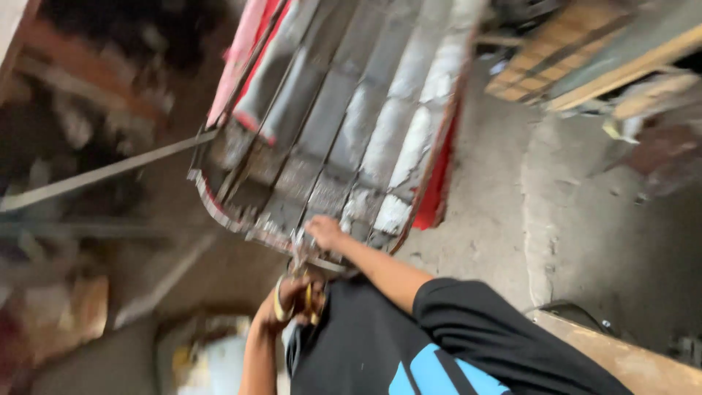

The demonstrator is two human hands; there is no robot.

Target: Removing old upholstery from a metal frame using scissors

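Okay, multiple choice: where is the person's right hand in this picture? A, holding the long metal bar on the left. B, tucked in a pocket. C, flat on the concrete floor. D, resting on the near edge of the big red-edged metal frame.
D: the right hand lies on the near, ragged edge of the red-edged metal frame, while the left hand is lower, gripping a small yellowish object.

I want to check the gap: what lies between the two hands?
In the head view, only the ragged metal edge of the red panel lies between right hand and left hand.
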